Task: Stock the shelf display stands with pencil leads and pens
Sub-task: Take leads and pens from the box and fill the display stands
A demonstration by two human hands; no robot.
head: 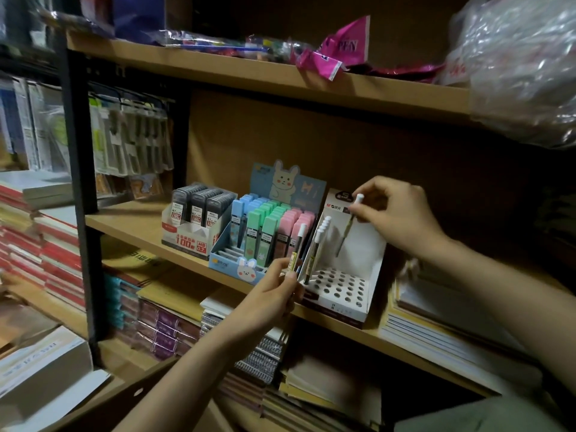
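1. Three display stands sit side by side on the middle shelf (131,224), and I go through them left to right.
2. The red-and-white stand (187,236) on the left holds three packed rows of dark grey lead cases (204,201); I see no gaps in them.
3. The blue rabbit stand (232,260) in the middle holds upright pastel lead cases (269,226) in blue, green and pink. Its back rows are full, while its front slots are open.
4. The white pen stand (352,302) on the right has a base with rows of round holes. Only the left column is filled: a row of white-capped pens (322,227) leans along its left wall, and the other holes I can see are bare.
5. My left hand (274,294) is in front of the rabbit stand, thumb and fingers pinched on the lower part of a white-capped pen (297,247), which points up and touches no stand.
6. My right hand (396,213) is above the white stand, fingertips clamped on the top of another pen (347,227) just under its white cap. That pen hangs tip-down inside the stand's walls, above the holes and in none of them.
7. Stacked notebooks (436,335) lie on the same shelf, just right of the white stand.
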